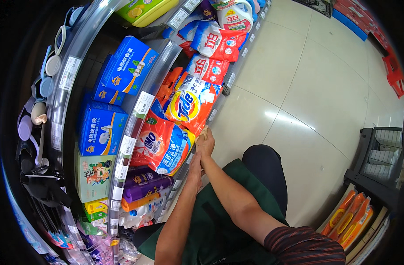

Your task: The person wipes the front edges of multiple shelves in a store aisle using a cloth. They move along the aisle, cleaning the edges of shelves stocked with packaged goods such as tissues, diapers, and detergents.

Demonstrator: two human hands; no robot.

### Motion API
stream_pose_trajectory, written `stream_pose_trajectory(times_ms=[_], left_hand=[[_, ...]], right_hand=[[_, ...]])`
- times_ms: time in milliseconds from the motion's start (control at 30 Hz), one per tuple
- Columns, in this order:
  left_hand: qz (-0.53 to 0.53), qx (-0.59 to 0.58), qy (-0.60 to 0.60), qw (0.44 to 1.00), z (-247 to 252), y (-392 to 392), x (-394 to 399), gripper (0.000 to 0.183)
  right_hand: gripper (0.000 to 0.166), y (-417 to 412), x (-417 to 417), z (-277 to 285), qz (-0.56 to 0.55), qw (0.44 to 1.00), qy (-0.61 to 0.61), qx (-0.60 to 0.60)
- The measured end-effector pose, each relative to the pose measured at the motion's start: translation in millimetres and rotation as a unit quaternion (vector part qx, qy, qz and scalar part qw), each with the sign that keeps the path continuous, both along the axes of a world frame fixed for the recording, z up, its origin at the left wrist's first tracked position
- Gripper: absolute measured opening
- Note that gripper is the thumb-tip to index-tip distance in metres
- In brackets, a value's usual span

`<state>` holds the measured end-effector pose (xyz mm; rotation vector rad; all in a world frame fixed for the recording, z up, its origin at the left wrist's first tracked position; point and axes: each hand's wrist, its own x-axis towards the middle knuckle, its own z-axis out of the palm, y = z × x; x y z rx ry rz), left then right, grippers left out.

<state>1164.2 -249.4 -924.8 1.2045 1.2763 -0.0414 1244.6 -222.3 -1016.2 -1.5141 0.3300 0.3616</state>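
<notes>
My right hand (206, 144) is closed on a small beige cloth (203, 132), pressed near the front edge of the lowest shelf. My left hand (194, 173) lies along the same shelf edge (212, 114), close against my right wrist; its fingers are partly hidden. Just beyond the cloth leans an orange Tide washing powder bag (188, 101). Left of my hands is a red and blue OMO powder bag (162, 147). Farther along that shelf sit red and white Liby powder bags (218, 41) and a white detergent jug (235, 16).
Blue boxes of mosquito-repellent liquid (102, 127) stand on the shelf above. Purple spray cans (149, 188) lie nearer to me. Tiled floor (307, 99) stretches right, with a red plastic stool (394, 76) and a dark rack (370, 180) holding orange packs (352, 220).
</notes>
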Motion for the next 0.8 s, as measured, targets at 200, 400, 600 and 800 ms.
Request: stream_pose_trajectory(times_ms=[200, 400, 600, 800], left_hand=[[-0.103, -0.009, -0.056, 0.993, 24.5, -11.6, 50.6, 0.077], [-0.116, 0.0, -0.06, 0.991, 21.0, -14.1, 62.3, 0.082], [-0.055, -0.037, -0.023, 0.998, 3.3, -5.8, 21.6, 0.081], [-0.028, -0.079, 0.001, 0.996, -19.3, -12.9, -31.8, 0.077]], right_hand=[[0.025, 1.4, 101.3, -19.6, -0.089, 0.981, -0.174, -0.018], [0.035, -2.7, 162.4, -43.6, -0.088, 0.985, -0.149, 0.015], [0.044, -0.2, 127.5, -41.7, -0.051, 0.987, -0.148, 0.025], [0.05, 12.2, 16.9, -34.5, -0.029, 0.991, -0.129, -0.018]])
